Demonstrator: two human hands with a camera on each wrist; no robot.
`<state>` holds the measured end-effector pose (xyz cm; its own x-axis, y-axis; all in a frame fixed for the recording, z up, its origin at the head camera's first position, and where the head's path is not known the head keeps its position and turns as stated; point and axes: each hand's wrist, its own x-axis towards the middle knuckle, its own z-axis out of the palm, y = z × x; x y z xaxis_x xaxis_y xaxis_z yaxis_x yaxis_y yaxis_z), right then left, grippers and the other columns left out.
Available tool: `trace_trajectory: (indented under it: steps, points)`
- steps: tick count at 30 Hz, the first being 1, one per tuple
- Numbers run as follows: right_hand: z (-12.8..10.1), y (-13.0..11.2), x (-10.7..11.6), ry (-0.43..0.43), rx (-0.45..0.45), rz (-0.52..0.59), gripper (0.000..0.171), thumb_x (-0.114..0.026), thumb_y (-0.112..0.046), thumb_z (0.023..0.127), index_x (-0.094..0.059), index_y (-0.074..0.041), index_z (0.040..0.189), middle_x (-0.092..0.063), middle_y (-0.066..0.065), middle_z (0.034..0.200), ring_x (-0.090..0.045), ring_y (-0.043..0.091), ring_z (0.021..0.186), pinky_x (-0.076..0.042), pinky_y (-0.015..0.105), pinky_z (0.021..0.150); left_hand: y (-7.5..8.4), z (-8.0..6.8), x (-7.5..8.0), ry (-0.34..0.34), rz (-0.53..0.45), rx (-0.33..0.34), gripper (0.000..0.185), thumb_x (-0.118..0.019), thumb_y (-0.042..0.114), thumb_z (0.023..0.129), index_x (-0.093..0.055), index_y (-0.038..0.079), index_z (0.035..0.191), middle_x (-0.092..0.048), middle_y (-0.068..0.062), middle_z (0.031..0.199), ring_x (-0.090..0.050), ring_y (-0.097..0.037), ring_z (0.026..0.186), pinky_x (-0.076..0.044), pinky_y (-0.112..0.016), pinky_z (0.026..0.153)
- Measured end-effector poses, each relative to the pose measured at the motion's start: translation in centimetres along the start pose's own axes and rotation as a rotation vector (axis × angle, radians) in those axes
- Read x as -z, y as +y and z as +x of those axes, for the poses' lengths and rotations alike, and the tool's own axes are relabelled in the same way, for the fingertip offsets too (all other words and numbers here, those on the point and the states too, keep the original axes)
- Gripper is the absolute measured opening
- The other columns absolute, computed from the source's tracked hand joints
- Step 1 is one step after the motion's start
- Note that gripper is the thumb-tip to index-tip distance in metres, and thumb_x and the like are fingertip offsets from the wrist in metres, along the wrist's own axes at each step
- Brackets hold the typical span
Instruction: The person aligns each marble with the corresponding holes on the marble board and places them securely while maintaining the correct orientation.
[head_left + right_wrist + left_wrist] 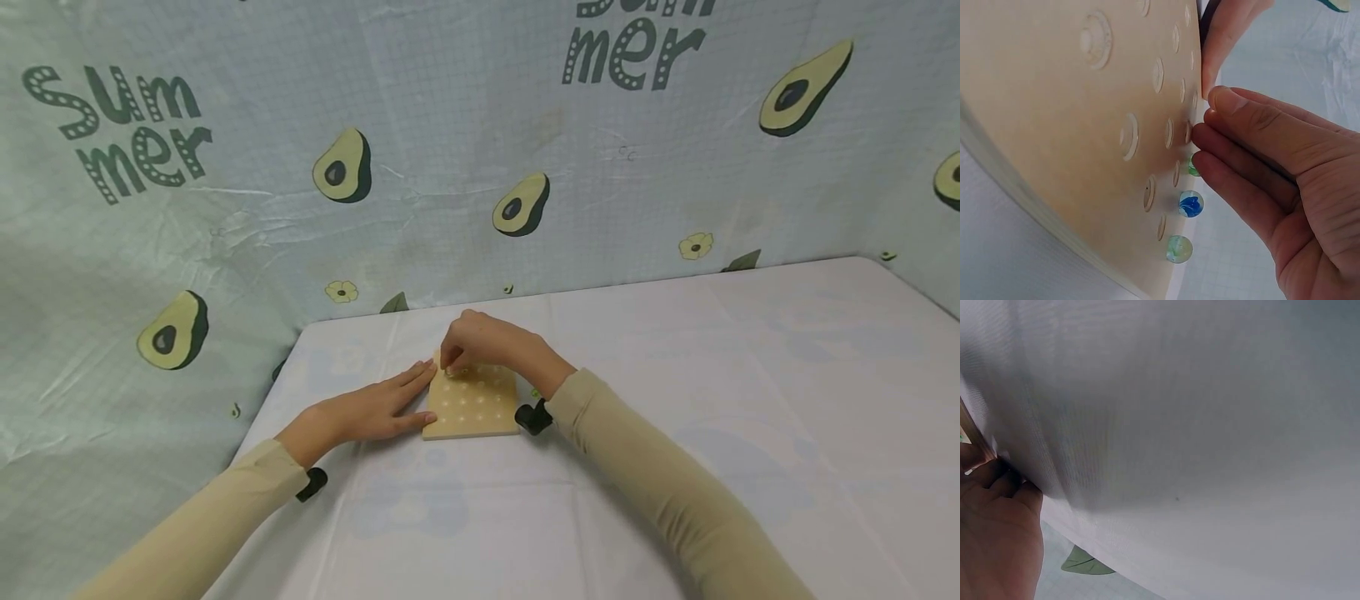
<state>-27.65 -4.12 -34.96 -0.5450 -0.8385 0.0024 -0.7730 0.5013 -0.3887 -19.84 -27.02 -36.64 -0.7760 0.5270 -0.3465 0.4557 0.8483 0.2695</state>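
- Avocado-printed cloth (465, 142) hangs behind a white-covered table (750, 392), where a person in beige sleeves works at a small wooden board (472, 410) lying flat near the table's back edge.
- Shallow round dimples dot the board's top, evidently seats that keep round things from rolling.
- Three glass marbles (1189, 204) sit in a row along the board's far edge, each in a dimple.
- The left hand (375, 408) lies flat with straight fingers against the board's left side, holding nothing, seemingly to keep it from sliding.
- The right hand (480, 342) arches over the far corner, fingertips (1222, 103) bunched just beside the marbles; whether they pinch one, the pictures do not show.
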Motion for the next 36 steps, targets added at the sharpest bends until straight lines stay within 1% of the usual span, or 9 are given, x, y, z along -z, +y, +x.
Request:
trace_trajectory:
  steps: [5, 9, 12, 16, 22, 31, 36]
  points:
    - [0.13, -0.31, 0.07, -0.026, -0.007, -0.022, 0.014, -0.077, -0.014, 0.092, -0.082, -0.010, 0.105, -0.077, -0.001, 0.098, -0.065, 0.006, 0.078, -0.054, 0.019, 0.074, 0.06, -0.03, -0.02, -0.004, 0.002, 0.006, 0.091, -0.041, 0.072, 0.099, -0.003, 0.021, 0.165, -0.002, -0.004, 0.171, -0.010, -0.023, 0.156, -0.024, -0.051, 0.122]
    - [0.15, -0.72, 0.19, -0.035, -0.015, -0.020, 0.015, -0.077, -0.012, 0.092, -0.081, -0.010, 0.106, -0.077, 0.000, 0.101, -0.068, 0.008, 0.085, -0.055, 0.020, 0.079, 0.00, 0.02, -0.17, -0.008, 0.009, 0.010, 0.092, -0.040, 0.072, 0.099, -0.003, 0.021, 0.165, -0.002, -0.004, 0.171, -0.011, -0.024, 0.156, -0.024, -0.051, 0.122]
    - [0.18, -0.80, 0.26, -0.025, -0.007, -0.044, 0.015, -0.077, -0.011, 0.092, -0.081, -0.010, 0.107, -0.077, 0.000, 0.103, -0.069, 0.009, 0.090, -0.055, 0.021, 0.082, -0.06, 0.00, -0.16, -0.001, 0.011, 0.005, 0.092, -0.040, 0.072, 0.099, -0.003, 0.021, 0.165, -0.003, -0.004, 0.171, -0.011, -0.023, 0.156, -0.024, -0.050, 0.122]
    - [0.31, -0.75, 0.26, -0.018, -0.006, -0.077, 0.014, -0.077, -0.012, 0.092, -0.081, -0.010, 0.105, -0.077, 0.001, 0.101, -0.068, 0.008, 0.086, -0.056, 0.021, 0.080, -0.09, 0.01, -0.05, 0.002, 0.014, 0.001, 0.092, -0.040, 0.073, 0.098, -0.003, 0.021, 0.165, -0.002, -0.003, 0.171, -0.010, -0.022, 0.156, -0.024, -0.049, 0.122]
    - [0.37, -0.88, 0.31, -0.025, -0.012, -0.091, 0.013, -0.076, -0.013, 0.093, -0.082, -0.010, 0.105, -0.077, 0.001, 0.100, -0.065, 0.007, 0.078, -0.055, 0.019, 0.074, -0.12, 0.08, 0.06, -0.002, 0.013, 0.006, 0.092, -0.040, 0.073, 0.098, -0.003, 0.021, 0.165, -0.003, -0.003, 0.171, -0.010, -0.022, 0.156, -0.024, -0.050, 0.122]
    - [0.33, -0.63, 0.19, 0.012, 0.003, -0.099, 0.016, -0.077, -0.013, 0.091, -0.082, -0.009, 0.106, -0.078, 0.002, 0.102, -0.068, 0.007, 0.083, -0.055, 0.018, 0.075, -0.08, 0.09, 0.16, -0.004, 0.021, 0.006, 0.091, -0.039, 0.072, 0.099, -0.002, 0.021, 0.165, -0.003, -0.003, 0.171, -0.010, -0.022, 0.156, -0.023, -0.050, 0.122]
    - [0.45, -0.53, 0.09, 0.013, 0.013, -0.091, 0.016, -0.078, -0.012, 0.091, -0.082, -0.009, 0.106, -0.078, 0.002, 0.102, -0.069, 0.007, 0.083, -0.056, 0.018, 0.075, -0.08, 0.08, 0.12, -0.008, 0.015, 0.008, 0.091, -0.040, 0.071, 0.099, -0.003, 0.021, 0.165, -0.003, -0.004, 0.171, -0.011, -0.022, 0.156, -0.023, -0.050, 0.122]
